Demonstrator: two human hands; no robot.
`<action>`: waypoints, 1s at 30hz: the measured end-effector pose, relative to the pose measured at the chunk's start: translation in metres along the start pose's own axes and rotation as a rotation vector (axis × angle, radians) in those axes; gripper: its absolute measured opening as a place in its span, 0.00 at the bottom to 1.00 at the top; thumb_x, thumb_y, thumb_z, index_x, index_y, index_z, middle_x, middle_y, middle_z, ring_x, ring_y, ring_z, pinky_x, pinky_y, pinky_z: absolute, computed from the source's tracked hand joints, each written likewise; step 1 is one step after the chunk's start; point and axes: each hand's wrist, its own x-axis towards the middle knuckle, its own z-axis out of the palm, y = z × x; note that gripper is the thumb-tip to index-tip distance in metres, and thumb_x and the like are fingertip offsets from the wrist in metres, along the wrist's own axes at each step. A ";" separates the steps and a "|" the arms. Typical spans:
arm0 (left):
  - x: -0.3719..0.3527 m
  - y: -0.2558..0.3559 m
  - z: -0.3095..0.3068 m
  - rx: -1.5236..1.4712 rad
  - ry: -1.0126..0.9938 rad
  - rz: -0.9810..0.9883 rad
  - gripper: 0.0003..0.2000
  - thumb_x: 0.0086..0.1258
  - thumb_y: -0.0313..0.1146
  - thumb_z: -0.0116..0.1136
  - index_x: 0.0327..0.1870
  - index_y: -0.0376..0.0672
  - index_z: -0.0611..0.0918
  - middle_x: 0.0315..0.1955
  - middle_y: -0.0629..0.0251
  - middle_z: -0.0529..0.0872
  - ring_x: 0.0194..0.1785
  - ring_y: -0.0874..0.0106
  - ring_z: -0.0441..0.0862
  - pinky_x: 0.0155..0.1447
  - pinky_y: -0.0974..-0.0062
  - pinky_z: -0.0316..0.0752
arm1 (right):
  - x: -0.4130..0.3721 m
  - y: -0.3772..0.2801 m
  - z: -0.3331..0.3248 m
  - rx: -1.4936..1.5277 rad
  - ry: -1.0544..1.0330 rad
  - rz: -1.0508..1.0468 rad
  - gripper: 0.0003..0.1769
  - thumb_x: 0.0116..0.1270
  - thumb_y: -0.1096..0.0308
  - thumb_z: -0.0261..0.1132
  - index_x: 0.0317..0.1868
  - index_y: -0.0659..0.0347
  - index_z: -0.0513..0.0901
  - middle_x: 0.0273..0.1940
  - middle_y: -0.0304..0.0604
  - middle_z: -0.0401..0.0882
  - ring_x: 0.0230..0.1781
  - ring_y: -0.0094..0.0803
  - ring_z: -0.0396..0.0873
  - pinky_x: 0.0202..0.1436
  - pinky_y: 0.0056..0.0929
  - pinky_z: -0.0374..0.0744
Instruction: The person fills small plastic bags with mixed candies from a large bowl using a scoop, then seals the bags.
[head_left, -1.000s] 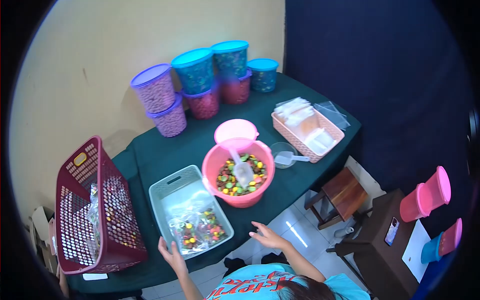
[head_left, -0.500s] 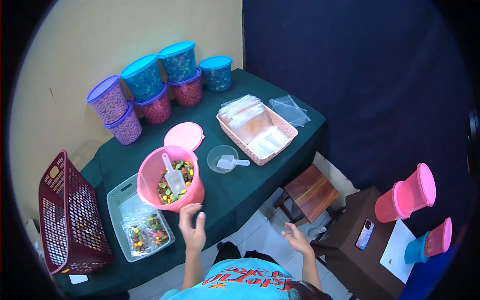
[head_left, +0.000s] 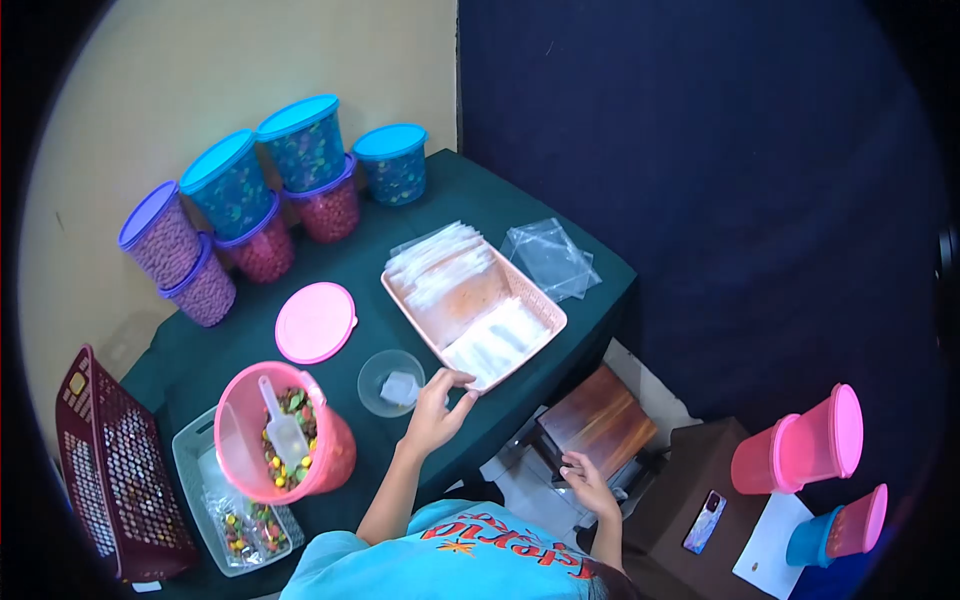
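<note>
My left hand (head_left: pixel 438 410) reaches over the table beside the near end of the pink basket (head_left: pixel 462 372), its fingers apart and nothing in them. That basket holds stacks of clear plastic bags. To the left of the hand is a clear bowl (head_left: pixel 391 383) with a white scoop inside, the handle hidden by the hand. A pink bucket (head_left: pixel 335 467) of colourful candies with a scoop (head_left: pixel 286 436) stands farther left. My right hand (head_left: pixel 590 485) hangs near the wooden stool (head_left: pixel 598 420), fingers apart, empty.
A green tray (head_left: pixel 192 440) with filled bags lies under the bucket's left side. A maroon basket (head_left: pixel 125 480) stands at far left, a pink lid (head_left: pixel 316 322) and lidded tubs (head_left: pixel 225 185) behind. On the right, a brown table (head_left: pixel 655 520) bears a phone (head_left: pixel 706 521) and more tubs.
The view has shifted, so the table items appear lower and farther left. My left hand has moved from the pink bucket's front to the pink basket's near end.
</note>
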 end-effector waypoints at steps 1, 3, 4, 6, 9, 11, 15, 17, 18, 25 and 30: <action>0.019 -0.009 0.005 0.043 -0.056 -0.007 0.13 0.57 0.32 0.57 0.41 0.35 0.76 0.37 0.53 0.77 0.43 0.61 0.76 0.49 0.69 0.69 | 0.012 -0.007 -0.006 -0.022 0.013 0.001 0.25 0.61 0.62 0.60 0.56 0.65 0.66 0.53 0.50 0.71 0.47 0.36 0.75 0.49 0.30 0.73; 0.049 -0.030 0.014 0.088 -0.110 -0.013 0.16 0.56 0.33 0.58 0.44 0.35 0.75 0.40 0.52 0.76 0.45 0.60 0.75 0.51 0.67 0.68 | 0.035 -0.028 -0.015 -0.032 0.038 0.017 0.23 0.60 0.64 0.60 0.54 0.65 0.68 0.49 0.49 0.75 0.44 0.34 0.76 0.48 0.29 0.73; 0.061 -0.042 0.020 0.207 -0.140 -0.015 0.20 0.55 0.35 0.59 0.47 0.34 0.73 0.44 0.50 0.74 0.48 0.58 0.73 0.53 0.66 0.67 | 0.045 -0.033 -0.018 -0.034 0.040 0.010 0.23 0.60 0.64 0.60 0.54 0.65 0.68 0.49 0.49 0.75 0.44 0.34 0.76 0.48 0.29 0.73; 0.084 -0.076 0.035 0.420 -0.241 -0.059 0.34 0.50 0.41 0.64 0.56 0.34 0.66 0.52 0.45 0.67 0.55 0.52 0.68 0.59 0.63 0.64 | 0.067 -0.043 -0.025 -0.135 0.101 -0.164 0.21 0.60 0.67 0.59 0.53 0.65 0.69 0.47 0.48 0.75 0.43 0.32 0.76 0.47 0.28 0.73; 0.094 -0.104 0.050 0.644 -0.317 -0.138 0.40 0.45 0.44 0.67 0.59 0.36 0.63 0.53 0.46 0.66 0.56 0.51 0.67 0.60 0.58 0.63 | 0.088 -0.058 -0.025 -0.084 0.102 -0.194 0.19 0.59 0.70 0.58 0.51 0.65 0.71 0.45 0.47 0.76 0.42 0.31 0.76 0.48 0.29 0.72; 0.099 -0.110 0.053 0.712 -0.434 -0.288 0.46 0.38 0.44 0.72 0.61 0.38 0.61 0.53 0.47 0.66 0.56 0.49 0.66 0.59 0.56 0.62 | 0.103 -0.060 -0.024 -0.027 0.045 -0.221 0.18 0.60 0.70 0.59 0.50 0.65 0.72 0.44 0.46 0.78 0.44 0.30 0.76 0.49 0.29 0.72; 0.104 -0.097 0.052 0.685 -0.405 -0.359 0.44 0.37 0.40 0.72 0.59 0.41 0.63 0.47 0.51 0.70 0.53 0.53 0.70 0.55 0.55 0.66 | 0.133 -0.088 -0.027 -0.047 -0.064 -0.238 0.15 0.60 0.71 0.59 0.48 0.65 0.74 0.43 0.46 0.78 0.42 0.30 0.77 0.49 0.27 0.73; 0.103 -0.095 0.050 0.653 -0.335 -0.399 0.41 0.38 0.39 0.72 0.58 0.41 0.64 0.46 0.51 0.71 0.52 0.54 0.71 0.54 0.57 0.67 | 0.156 -0.094 -0.033 -0.048 -0.132 -0.282 0.15 0.60 0.71 0.60 0.48 0.66 0.74 0.43 0.46 0.78 0.41 0.31 0.77 0.48 0.27 0.73; 0.106 -0.094 0.049 0.623 -0.272 -0.403 0.39 0.39 0.37 0.71 0.57 0.42 0.65 0.46 0.52 0.71 0.51 0.55 0.71 0.53 0.58 0.69 | 0.171 -0.101 -0.036 -0.044 -0.169 -0.337 0.15 0.59 0.72 0.60 0.47 0.67 0.74 0.43 0.47 0.78 0.41 0.31 0.78 0.47 0.26 0.73; 0.098 -0.067 0.044 0.346 0.065 -0.416 0.13 0.52 0.33 0.62 0.37 0.37 0.78 0.27 0.57 0.83 0.34 0.63 0.81 0.41 0.67 0.75 | 0.234 -0.160 -0.040 -0.171 -0.383 -0.563 0.14 0.58 0.74 0.59 0.46 0.69 0.74 0.40 0.49 0.79 0.41 0.32 0.78 0.47 0.27 0.73; 0.083 -0.020 0.050 -0.003 0.357 -0.547 0.09 0.58 0.30 0.59 0.36 0.34 0.78 0.27 0.58 0.83 0.32 0.71 0.83 0.36 0.77 0.76 | 0.250 -0.171 -0.012 -0.197 -0.751 -0.554 0.12 0.58 0.71 0.61 0.42 0.67 0.76 0.35 0.46 0.79 0.37 0.28 0.77 0.43 0.25 0.74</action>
